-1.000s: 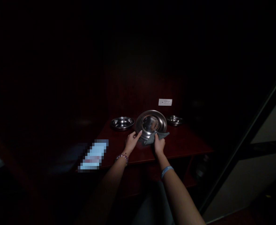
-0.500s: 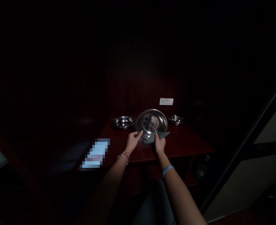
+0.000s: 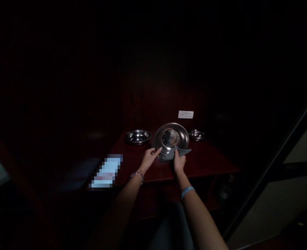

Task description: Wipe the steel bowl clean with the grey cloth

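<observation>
A shiny round metal bowl (image 3: 172, 133) is held up off the dark red tabletop, tilted so that its inside faces me. My left hand (image 3: 150, 157) grips its lower left rim, thumb on the near side. At the lower right rim, my right hand (image 3: 179, 160) pinches a grey cloth (image 3: 169, 154) against the metal, thumb on top. One corner of the cloth sticks out to the right. The fingers behind the bowl and cloth are hidden.
On the dark red tabletop (image 3: 208, 159) a metal bowl (image 3: 138, 137) stands at left and a smaller metal bowl (image 3: 197, 134) at right. A white wall socket (image 3: 186, 114) is behind. A blurred bright rectangle (image 3: 106, 172) lies at the left edge. A bottle (image 3: 225, 191) stands low at right.
The held bowl, both hands and the cloth have shifted slightly right and down in view. Part of that is the whole view shifting; the grips stay the same.
</observation>
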A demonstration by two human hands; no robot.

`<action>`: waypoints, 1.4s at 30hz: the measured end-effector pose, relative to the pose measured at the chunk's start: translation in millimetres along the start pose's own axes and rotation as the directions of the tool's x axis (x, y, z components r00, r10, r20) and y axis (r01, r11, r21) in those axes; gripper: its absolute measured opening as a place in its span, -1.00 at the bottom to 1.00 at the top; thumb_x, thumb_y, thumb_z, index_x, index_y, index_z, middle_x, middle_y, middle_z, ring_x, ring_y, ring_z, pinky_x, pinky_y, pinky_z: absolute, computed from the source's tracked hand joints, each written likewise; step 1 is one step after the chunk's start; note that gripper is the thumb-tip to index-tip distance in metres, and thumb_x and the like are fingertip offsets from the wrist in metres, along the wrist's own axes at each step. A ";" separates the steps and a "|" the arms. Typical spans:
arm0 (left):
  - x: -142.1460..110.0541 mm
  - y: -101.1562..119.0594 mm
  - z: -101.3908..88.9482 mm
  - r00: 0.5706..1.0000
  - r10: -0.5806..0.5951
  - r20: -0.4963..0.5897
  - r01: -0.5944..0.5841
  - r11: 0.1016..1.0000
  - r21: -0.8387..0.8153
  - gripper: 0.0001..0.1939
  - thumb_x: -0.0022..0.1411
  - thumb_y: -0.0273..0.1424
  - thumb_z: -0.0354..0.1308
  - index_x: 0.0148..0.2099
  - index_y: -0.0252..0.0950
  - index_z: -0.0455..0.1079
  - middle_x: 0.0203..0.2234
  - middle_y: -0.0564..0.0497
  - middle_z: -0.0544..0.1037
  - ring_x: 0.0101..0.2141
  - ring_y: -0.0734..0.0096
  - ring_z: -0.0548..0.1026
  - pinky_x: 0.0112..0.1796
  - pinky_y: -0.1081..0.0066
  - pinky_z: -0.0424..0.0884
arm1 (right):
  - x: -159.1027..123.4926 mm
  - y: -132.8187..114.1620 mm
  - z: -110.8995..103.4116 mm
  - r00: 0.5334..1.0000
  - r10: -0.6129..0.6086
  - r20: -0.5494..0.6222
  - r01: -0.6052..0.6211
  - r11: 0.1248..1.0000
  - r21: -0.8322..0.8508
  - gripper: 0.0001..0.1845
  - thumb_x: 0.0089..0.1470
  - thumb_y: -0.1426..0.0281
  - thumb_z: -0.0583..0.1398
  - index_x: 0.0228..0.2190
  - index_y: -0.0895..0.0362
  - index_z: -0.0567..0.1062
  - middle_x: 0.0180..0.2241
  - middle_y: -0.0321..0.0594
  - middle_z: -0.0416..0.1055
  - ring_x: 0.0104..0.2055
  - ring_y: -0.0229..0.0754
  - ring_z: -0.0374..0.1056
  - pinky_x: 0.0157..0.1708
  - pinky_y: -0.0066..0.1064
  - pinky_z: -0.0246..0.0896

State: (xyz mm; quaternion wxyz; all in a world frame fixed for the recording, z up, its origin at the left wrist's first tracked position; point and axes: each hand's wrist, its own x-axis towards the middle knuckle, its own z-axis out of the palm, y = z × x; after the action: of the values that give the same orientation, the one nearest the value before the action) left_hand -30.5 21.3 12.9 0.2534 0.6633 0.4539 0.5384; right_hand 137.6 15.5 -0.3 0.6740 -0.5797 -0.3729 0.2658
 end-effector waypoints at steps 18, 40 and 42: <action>4.0 -1.1 2.4 1.000 0.011 0.019 -0.008 0.990 -0.144 -0.48 0.11 0.05 0.23 -0.58 -0.31 0.38 -0.67 0.08 0.38 -0.55 0.47 0.31 -0.46 0.44 0.18 | 1.7 2.7 1.2 0.999 -0.031 0.037 0.032 0.999 -0.017 -0.53 0.11 0.19 0.24 -0.20 0.38 0.65 -0.19 0.22 0.60 -0.08 0.14 0.56 -0.17 -0.32 0.39; 1.5 -1.1 1.8 1.000 -0.020 0.004 0.020 0.998 -0.054 -0.46 0.07 0.08 0.24 -0.61 -0.28 0.33 -0.71 0.10 0.33 -0.58 0.48 0.27 -0.48 0.43 0.16 | -1.0 -2.7 0.2 0.999 -0.018 0.030 0.019 0.999 -0.027 -0.54 0.12 0.20 0.23 -0.20 0.37 0.65 -0.19 0.21 0.60 -0.08 0.10 0.56 -0.16 -0.36 0.38; 2.2 -1.8 1.4 1.000 -0.011 -0.011 0.010 0.999 -0.053 -0.45 0.09 0.09 0.22 -0.61 -0.28 0.33 -0.72 0.11 0.31 -0.58 0.49 0.26 -0.48 0.43 0.15 | -1.3 -2.8 0.1 0.999 -0.022 0.032 0.023 0.999 -0.025 -0.54 0.12 0.20 0.23 -0.20 0.36 0.65 -0.19 0.21 0.60 -0.08 0.10 0.56 -0.16 -0.36 0.38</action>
State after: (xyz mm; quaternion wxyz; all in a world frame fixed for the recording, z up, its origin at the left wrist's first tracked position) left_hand -29.7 24.2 12.1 0.2711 0.6508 0.4443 0.5528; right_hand 136.6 14.0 2.2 0.6634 -0.5797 -0.3936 0.2625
